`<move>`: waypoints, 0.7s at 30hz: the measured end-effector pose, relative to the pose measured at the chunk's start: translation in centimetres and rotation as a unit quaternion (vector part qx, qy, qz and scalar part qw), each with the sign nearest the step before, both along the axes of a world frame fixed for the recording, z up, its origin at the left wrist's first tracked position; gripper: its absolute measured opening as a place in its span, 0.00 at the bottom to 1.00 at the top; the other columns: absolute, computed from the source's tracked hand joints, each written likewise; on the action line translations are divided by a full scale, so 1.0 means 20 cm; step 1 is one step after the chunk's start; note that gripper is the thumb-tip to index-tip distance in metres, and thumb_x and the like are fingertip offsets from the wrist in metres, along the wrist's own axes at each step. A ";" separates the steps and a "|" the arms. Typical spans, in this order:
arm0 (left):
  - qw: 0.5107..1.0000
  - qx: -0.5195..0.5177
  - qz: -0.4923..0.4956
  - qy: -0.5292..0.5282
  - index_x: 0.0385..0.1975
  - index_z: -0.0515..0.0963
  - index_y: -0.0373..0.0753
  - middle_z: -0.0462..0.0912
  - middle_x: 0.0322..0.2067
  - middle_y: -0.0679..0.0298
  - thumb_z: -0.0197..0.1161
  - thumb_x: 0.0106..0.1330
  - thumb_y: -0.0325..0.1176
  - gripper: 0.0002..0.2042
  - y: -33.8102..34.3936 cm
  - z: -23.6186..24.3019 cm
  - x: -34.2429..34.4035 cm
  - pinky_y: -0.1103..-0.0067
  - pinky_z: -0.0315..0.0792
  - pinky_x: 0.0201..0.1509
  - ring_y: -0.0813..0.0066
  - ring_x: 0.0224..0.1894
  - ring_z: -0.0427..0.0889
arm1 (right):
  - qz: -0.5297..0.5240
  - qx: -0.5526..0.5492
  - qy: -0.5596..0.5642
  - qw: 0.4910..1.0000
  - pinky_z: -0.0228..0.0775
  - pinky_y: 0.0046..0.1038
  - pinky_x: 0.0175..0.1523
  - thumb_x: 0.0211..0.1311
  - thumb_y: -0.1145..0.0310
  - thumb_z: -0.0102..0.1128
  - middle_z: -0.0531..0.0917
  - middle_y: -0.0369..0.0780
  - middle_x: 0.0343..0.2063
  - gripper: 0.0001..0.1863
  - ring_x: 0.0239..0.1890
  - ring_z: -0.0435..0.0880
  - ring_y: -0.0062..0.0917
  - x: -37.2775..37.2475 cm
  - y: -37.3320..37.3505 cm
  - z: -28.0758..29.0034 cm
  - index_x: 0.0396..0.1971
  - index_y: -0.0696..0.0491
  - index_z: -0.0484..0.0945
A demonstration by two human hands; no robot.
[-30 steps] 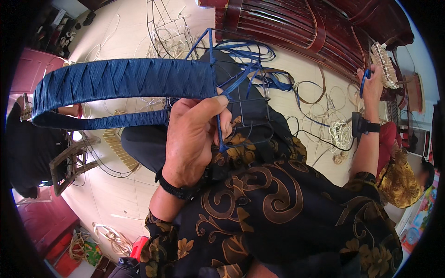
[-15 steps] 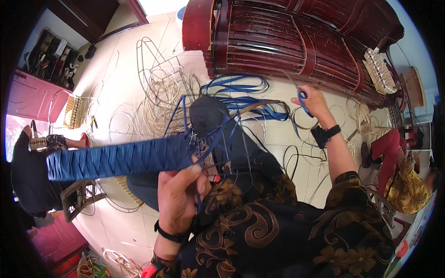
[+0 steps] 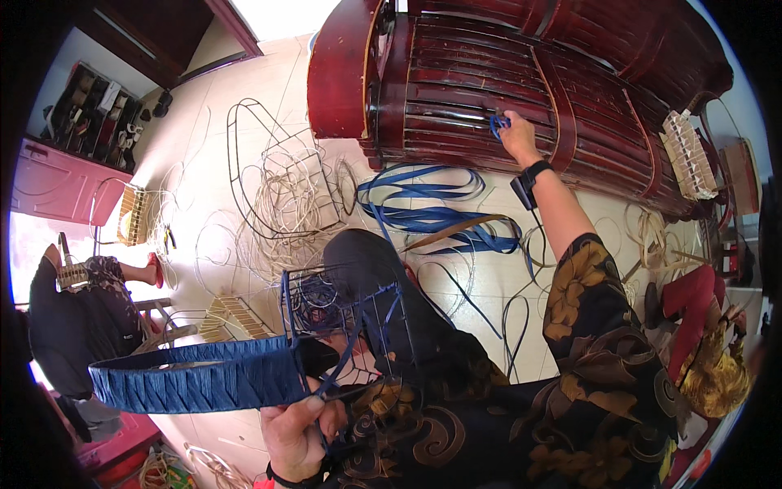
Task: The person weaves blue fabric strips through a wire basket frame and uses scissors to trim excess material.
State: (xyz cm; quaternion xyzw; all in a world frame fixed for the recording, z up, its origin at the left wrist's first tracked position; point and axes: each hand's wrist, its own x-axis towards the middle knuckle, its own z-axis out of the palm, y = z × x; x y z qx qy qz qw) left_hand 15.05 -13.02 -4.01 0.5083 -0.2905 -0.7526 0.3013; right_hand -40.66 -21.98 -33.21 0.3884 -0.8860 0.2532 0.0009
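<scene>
My left hand is closed around the near end of a band wrapped in blue strip, which curves away to the left like a basket handle. Joined to this band is a dark wire frame with blue strips threaded through it; it rests against my leg. Stretched out over the slatted seat of a dark red wooden bench, my right hand grips small blue-handled scissors. The fingers partly hide the scissors, and I cannot tell whether they touch the seat.
Loose blue strips lie on the tiled floor before the bench, beside tangled pale strands and a bare wire frame. A woven piece stands at the bench's right end. Other people sit at the left and right.
My right hand has moved up and forward with the scissors, from above the floor to over the bench seat. My left hand and the blue-wrapped band have dropped lower and tilted, showing the band's inside.
</scene>
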 end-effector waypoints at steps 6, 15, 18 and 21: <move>0.996 -0.040 -0.033 -0.069 0.24 0.71 0.32 0.70 0.11 0.60 0.54 0.60 0.27 0.06 -0.05 0.00 -0.01 0.76 0.64 0.21 0.71 0.13 0.68 | -0.020 0.033 0.048 0.998 0.74 0.45 0.52 0.54 0.69 0.62 0.84 0.56 0.40 0.22 0.46 0.83 0.50 -0.11 -0.26 -0.12 0.52 0.54 0.78; 0.997 0.047 -0.021 -0.059 0.33 0.71 0.29 0.72 0.14 0.57 0.54 0.61 0.23 0.04 -0.07 0.06 0.09 0.73 0.65 0.26 0.70 0.15 0.69 | 0.242 -0.025 -0.392 0.887 0.76 0.26 0.47 0.59 0.73 0.65 0.86 0.39 0.37 0.19 0.39 0.84 0.20 0.89 0.14 -0.48 0.52 0.52 0.76; 0.998 0.015 0.009 -0.053 0.28 0.72 0.31 0.72 0.14 0.58 0.55 0.61 0.23 0.03 -0.02 0.05 0.16 0.76 0.64 0.25 0.71 0.15 0.69 | 0.313 0.089 -0.381 0.866 0.75 0.26 0.48 0.60 0.74 0.65 0.86 0.41 0.40 0.17 0.42 0.84 0.23 1.22 0.14 -0.35 0.49 0.55 0.75; 1.000 -0.014 0.022 0.006 0.35 0.76 0.29 0.77 0.20 0.62 0.59 0.65 0.22 0.03 -0.02 0.04 0.29 0.83 0.64 0.25 0.79 0.20 0.73 | 0.355 0.070 -0.436 0.824 0.75 0.26 0.49 0.61 0.76 0.63 0.86 0.41 0.41 0.16 0.45 0.84 0.23 1.43 0.02 -0.31 0.49 0.55 0.75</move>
